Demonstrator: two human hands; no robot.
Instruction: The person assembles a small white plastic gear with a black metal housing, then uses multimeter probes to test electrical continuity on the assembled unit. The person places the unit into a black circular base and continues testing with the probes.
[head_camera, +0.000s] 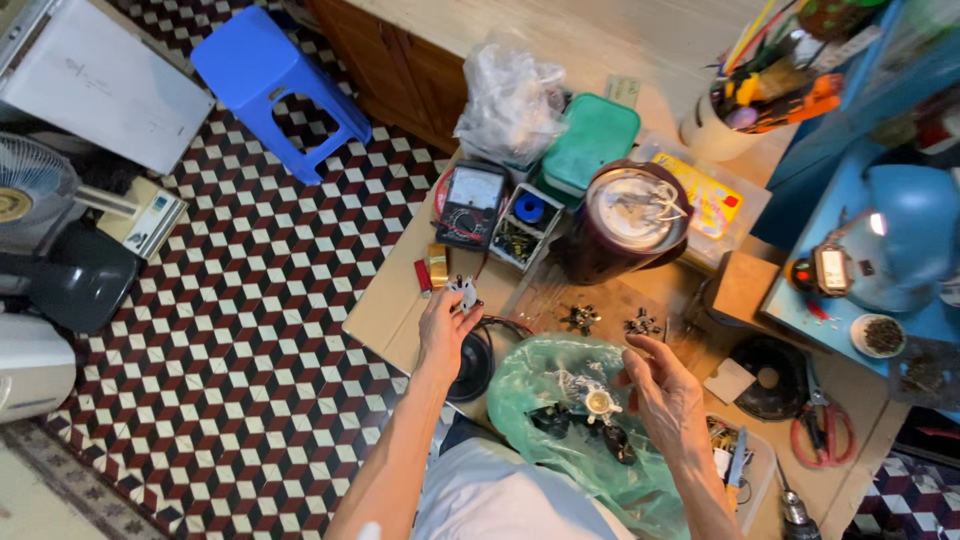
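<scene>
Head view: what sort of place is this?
Probably a home electronics repair bench: a multimeter, a cup of tools and boxes of small parts crowd the table. The left hand holds a small part.

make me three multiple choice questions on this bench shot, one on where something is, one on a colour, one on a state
1. Where does the multimeter lie?
A. on the floor by the fan
B. on the bench, just beyond the left hand
C. inside the green bag

2. What colour is the stool on the tiled floor?
A. red
B. white
C. blue

3. What is the left hand doing?
A. pinching a small metal part in its fingertips
B. lying flat and empty on the bench
C. gripping the scissors

Answers:
1 B: the meter sits on the bench above the raised left hand.
2 C: the plastic stool is plain blue.
3 A: the small part is held up between the fingertips, while the right hand hovers open over the green bag.
</scene>
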